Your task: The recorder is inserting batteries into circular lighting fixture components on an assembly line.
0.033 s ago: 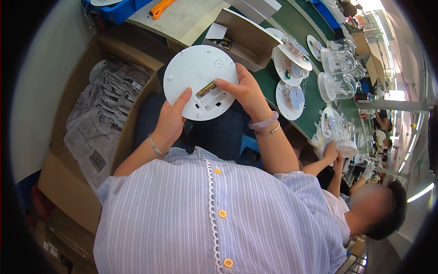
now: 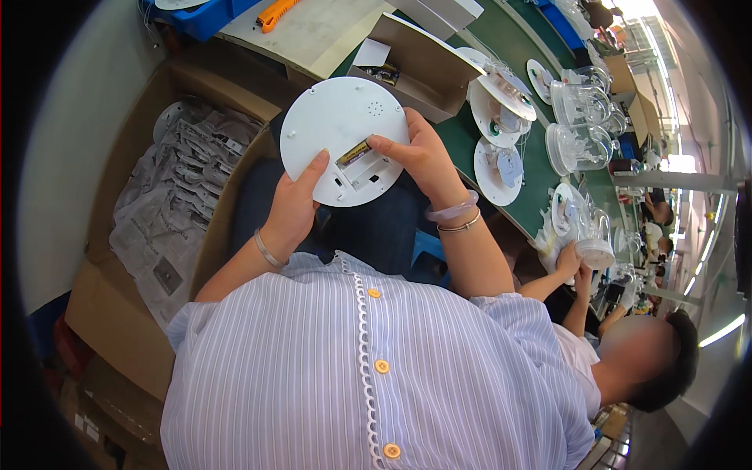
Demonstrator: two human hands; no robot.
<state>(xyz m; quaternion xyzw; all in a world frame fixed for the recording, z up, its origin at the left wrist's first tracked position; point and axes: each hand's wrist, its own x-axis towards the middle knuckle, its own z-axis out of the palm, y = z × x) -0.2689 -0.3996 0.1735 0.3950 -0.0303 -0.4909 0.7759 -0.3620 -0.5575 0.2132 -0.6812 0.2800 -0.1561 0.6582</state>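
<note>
I hold a white round disc [image 2: 333, 129] over my lap, its flat underside facing me. My left hand [image 2: 294, 207] grips its lower left edge, thumb lying on the face. My right hand [image 2: 419, 157] comes over the right edge, and its fingertips pinch a gold and black battery [image 2: 354, 151] that sits in the open battery compartment [image 2: 364, 168] near the disc's lower middle. Bracelets circle both wrists.
A large cardboard box [image 2: 102, 298] of plastic-bagged parts stands at my left. On the green table [image 2: 533, 196] lie a small open carton [image 2: 427, 66], several white discs [image 2: 497, 168] and clear domes [image 2: 576, 145]. An orange knife [image 2: 274, 12] lies at the top. A co-worker's hands [image 2: 576, 262] hold a dome at right.
</note>
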